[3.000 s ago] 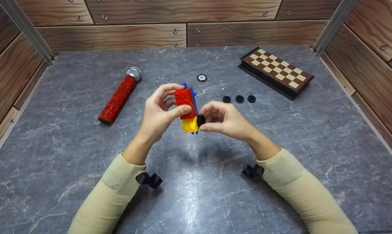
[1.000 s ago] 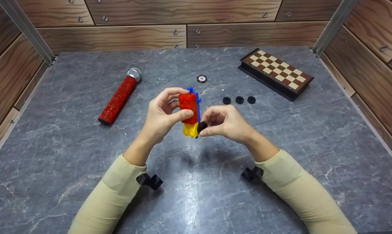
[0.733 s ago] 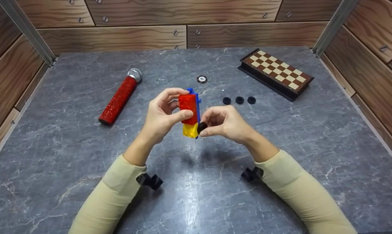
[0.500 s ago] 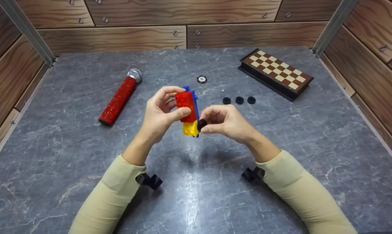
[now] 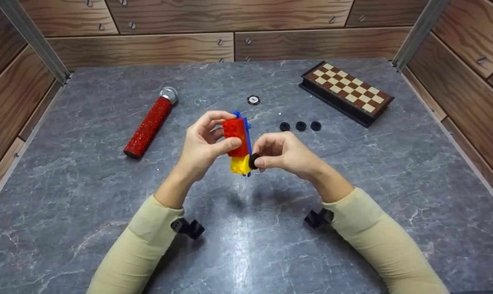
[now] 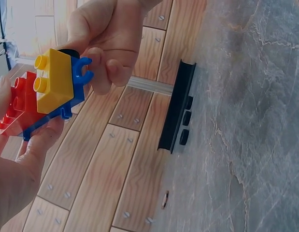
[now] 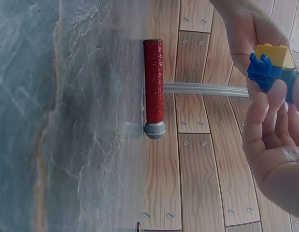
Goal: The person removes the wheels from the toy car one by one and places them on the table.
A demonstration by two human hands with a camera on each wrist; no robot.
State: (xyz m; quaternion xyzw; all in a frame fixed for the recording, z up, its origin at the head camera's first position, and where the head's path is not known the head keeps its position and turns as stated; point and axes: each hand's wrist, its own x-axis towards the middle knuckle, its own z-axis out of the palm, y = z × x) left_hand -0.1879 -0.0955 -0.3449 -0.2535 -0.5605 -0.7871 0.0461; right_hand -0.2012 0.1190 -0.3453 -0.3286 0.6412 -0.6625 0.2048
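Observation:
My left hand (image 5: 203, 147) grips a toy vehicle built from a red brick (image 5: 233, 130), a yellow brick (image 5: 239, 165) and a blue base (image 5: 247, 136), held above the table. Its thumb lies across the red brick. With thumb and fingers, my right hand (image 5: 289, 155) pinches a small black wheel (image 5: 253, 161) against the blue base's side, beside the yellow brick. Whether the wheel sits on an axle is hidden. From the left wrist, the yellow brick's studs (image 6: 40, 84) and a blue hook at the base's end (image 6: 82, 71) show.
Three black wheels (image 5: 300, 126) lie in a row beyond my right hand. A poker chip (image 5: 253, 100) is farther back. At the back right stands a folded chessboard box (image 5: 348, 92); a red glitter microphone (image 5: 150, 124) lies on the left. Wood-patterned walls surround the grey table (image 5: 107, 212).
The toy has dipped slightly toward me, and both hands shifted a little with it. My right thumb has moved onto the wheel's face. The wheel stays against the toy's side throughout.

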